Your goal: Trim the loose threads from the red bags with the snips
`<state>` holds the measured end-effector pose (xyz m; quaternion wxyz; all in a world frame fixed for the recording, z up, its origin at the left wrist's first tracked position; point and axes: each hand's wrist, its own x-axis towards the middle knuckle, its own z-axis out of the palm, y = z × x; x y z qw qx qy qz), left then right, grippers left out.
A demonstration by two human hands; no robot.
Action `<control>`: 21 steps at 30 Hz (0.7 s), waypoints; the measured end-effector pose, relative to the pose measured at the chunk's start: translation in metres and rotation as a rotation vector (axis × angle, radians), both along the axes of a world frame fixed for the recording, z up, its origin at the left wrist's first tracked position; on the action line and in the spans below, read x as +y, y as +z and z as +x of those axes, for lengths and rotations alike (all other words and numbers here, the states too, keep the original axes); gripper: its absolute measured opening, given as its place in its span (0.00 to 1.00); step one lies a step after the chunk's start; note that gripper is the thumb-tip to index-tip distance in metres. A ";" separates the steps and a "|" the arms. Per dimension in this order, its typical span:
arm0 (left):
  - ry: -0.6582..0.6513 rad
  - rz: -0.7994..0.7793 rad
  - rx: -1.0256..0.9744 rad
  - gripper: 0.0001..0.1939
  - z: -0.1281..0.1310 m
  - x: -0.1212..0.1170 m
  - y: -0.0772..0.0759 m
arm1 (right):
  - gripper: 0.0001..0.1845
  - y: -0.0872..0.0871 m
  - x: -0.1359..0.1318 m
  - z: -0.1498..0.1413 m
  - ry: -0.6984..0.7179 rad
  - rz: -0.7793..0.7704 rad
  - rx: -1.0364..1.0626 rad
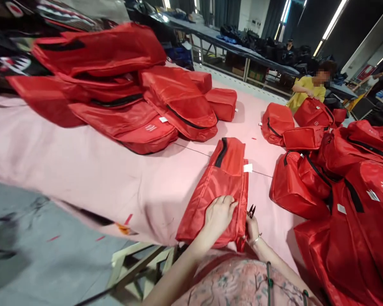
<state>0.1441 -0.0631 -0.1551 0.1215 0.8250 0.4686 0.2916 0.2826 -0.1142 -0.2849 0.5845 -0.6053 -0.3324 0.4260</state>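
A long red fabric bag lies in front of me, with a black zipper strip near its far end and a white label at its right edge. My left hand rests on top of it, fingers closed on a fold near the right seam. Beside that seam, my right hand is closed around small dark thread snips. Their two pointed blades stick up, slightly apart, next to the bag's edge. The snips' handles are hidden in my palm.
Red bags are heaped at the table's back left, and more red bags crowd the right side. Pink cloth covers the table. Across it, a person in a yellow top handles a red bag. A wooden frame stands below the near edge.
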 end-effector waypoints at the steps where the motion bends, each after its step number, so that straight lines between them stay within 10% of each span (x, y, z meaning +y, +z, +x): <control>1: -0.021 0.012 -0.019 0.11 0.002 -0.002 -0.007 | 0.22 0.010 0.000 0.004 -0.022 -0.005 0.099; 8: -0.089 -0.068 -0.201 0.13 -0.004 0.009 -0.018 | 0.23 0.072 0.003 0.026 -0.021 -0.006 0.086; 21: -0.242 -0.200 -0.210 0.18 -0.027 0.006 -0.006 | 0.21 0.080 0.034 0.015 0.036 0.123 -0.140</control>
